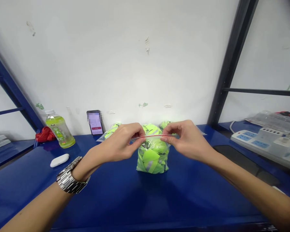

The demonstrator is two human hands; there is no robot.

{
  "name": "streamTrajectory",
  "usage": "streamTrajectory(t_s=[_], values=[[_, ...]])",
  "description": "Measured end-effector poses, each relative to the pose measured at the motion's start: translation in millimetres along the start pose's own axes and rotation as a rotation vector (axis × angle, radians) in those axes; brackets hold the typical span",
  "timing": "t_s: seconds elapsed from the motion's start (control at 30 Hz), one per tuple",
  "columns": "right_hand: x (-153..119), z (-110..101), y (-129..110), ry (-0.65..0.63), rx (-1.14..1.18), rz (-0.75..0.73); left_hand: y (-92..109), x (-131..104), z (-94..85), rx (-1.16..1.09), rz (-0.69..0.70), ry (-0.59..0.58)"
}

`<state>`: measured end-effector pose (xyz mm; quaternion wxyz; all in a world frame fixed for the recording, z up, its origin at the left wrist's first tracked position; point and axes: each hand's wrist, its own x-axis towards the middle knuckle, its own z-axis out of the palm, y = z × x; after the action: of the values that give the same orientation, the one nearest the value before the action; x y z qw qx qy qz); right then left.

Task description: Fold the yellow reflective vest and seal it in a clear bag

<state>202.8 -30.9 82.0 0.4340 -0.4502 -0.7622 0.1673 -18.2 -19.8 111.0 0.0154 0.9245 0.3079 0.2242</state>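
Observation:
A clear plastic bag (152, 159) with a red zip strip along its top stands upright on the blue table (145, 199). Folded neon-yellow fabric with grey stripes fills it. My left hand (126, 140) pinches the left part of the bag's top edge between thumb and fingers. The right part of that edge is pinched in my right hand (183, 138). Between the two hands the red strip runs nearly straight. More bags of neon-yellow fabric (114, 128) lie behind, partly hidden by my hands.
At the left are a green drink bottle (60, 129), a red cloth (45, 134), a white case (60, 160) and a propped phone (95, 123). A dark flat device (243, 161) and white power strips (258, 140) lie right. A wall rises behind.

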Motion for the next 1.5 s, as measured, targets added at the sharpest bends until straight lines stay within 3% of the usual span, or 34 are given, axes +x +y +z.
streamTrajectory(t_s=[0.37,0.57,0.83,1.07,1.33,1.5], values=[[-2.9,-4.3,-7.9,-0.087,-0.098,-0.139,13.2,11.2,-0.3,-0.008,0.013,-0.128],[-3.0,4.0,-6.1,-0.051,-0.206,-0.183,12.3,9.3,5.4,0.037,0.092,-0.060],[-8.0,4.9,-8.8,-0.009,-0.170,-0.221,16.8,9.9,2.2,0.025,0.040,-0.101],[-11.2,16.0,-8.1,0.118,-0.276,-0.342,14.2,9.6,15.3,0.175,0.088,-0.065],[-13.1,-4.5,6.0,0.111,-0.234,-0.192,-3.3,-0.1,-5.5,0.184,-0.058,-0.100],[-13.5,0.5,8.7,0.157,-0.255,-0.194,-4.0,-3.4,4.3,0.211,-0.056,-0.073]])
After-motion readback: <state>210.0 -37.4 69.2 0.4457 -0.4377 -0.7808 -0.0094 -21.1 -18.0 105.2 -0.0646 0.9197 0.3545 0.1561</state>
